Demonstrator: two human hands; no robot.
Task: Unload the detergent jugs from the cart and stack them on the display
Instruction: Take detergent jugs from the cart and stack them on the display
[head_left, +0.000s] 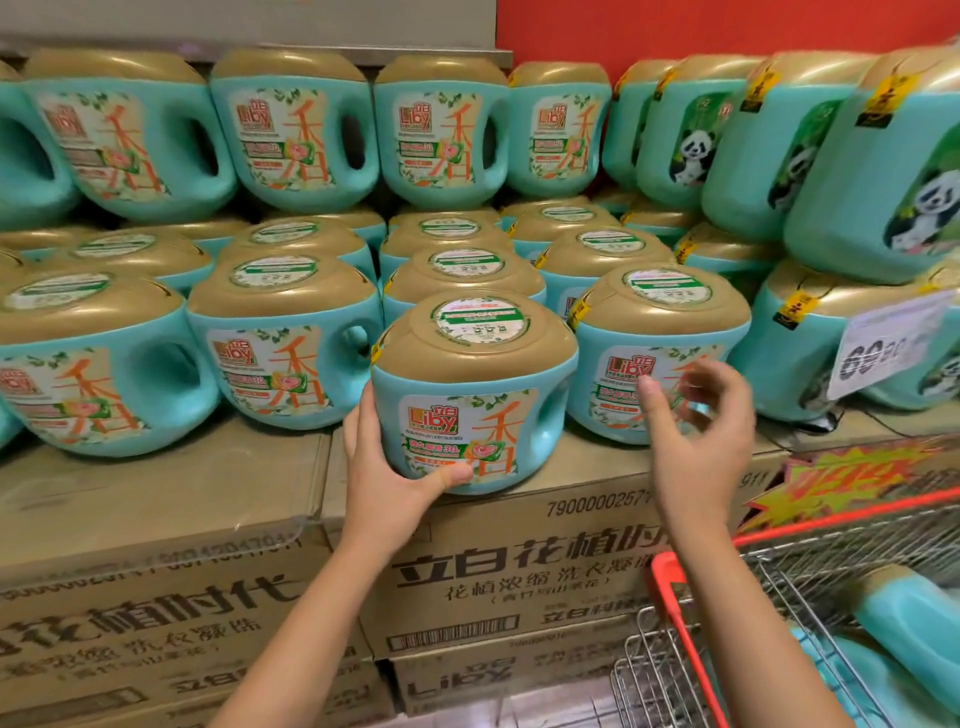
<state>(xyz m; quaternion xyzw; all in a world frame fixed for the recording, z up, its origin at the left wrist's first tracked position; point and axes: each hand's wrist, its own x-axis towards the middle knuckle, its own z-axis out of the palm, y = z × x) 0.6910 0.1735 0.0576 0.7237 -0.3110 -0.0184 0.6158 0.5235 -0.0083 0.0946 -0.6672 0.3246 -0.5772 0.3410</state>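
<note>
At the centre of the frame a teal detergent jug (470, 395) with a gold cap stands upright at the front edge of a cardboard box (519, 571), ahead of the stacked rows of jugs (291, 291). The left hand (385, 467) grips its lower left side, thumb curled across the bottom of the label. The right hand (701, 447) (blurred) hangs just right of it, fingers loosely spread, holding nothing, in front of the neighbouring jug (660, 327). At lower right, the red-rimmed wire cart (675, 592) holds another jug (914, 618), tipped over.
</note>
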